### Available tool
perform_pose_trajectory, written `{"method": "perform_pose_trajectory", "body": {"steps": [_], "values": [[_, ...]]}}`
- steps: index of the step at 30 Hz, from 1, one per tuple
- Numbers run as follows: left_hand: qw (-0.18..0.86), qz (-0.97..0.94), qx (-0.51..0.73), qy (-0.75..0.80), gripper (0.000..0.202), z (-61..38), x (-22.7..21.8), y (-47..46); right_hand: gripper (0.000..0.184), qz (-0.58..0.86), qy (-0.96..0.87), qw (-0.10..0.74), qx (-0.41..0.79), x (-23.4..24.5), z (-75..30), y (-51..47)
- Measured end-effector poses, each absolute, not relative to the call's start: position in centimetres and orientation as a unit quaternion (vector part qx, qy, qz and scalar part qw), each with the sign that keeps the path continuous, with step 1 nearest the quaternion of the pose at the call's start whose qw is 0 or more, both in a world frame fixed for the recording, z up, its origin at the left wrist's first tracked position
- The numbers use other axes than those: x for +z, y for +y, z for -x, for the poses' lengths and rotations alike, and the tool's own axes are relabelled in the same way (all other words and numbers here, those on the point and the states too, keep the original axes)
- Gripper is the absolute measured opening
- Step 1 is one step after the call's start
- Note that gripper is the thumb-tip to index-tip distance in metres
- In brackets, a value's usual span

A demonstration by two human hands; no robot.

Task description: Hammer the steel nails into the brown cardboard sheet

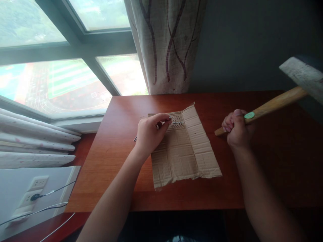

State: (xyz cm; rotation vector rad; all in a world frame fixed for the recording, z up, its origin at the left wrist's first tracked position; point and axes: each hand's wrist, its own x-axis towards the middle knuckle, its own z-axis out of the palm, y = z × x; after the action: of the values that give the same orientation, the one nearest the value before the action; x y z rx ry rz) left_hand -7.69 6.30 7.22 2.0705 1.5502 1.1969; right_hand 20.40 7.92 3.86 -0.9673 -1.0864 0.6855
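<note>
Centrally, the left hand pinches narrowly at a small pale block studded with rows of nails, on a creased brown cardboard sheet atop the reddish wooden table; what it nips is unclear. Right of frame, the right hand fists a raised wooden-handled grey-headed hammer

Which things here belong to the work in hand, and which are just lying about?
In hand: hammer, gripped by the right hand; nail-studded block, with the left hand at its edge; cardboard sheet under the block, on the table.
Lying about: curtain; window; wall sockets with a plugged cable.
</note>
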Motion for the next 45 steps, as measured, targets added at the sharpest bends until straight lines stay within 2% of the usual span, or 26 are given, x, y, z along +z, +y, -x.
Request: {"method": "perform_pose_trajectory", "body": {"steps": [45], "values": [[0.135,-0.721,0.425,0.53,0.008,7.64,7.43,6.18,0.054,0.432,-0.483,0.696,0.308,3.86,-20.42,7.93]]}}
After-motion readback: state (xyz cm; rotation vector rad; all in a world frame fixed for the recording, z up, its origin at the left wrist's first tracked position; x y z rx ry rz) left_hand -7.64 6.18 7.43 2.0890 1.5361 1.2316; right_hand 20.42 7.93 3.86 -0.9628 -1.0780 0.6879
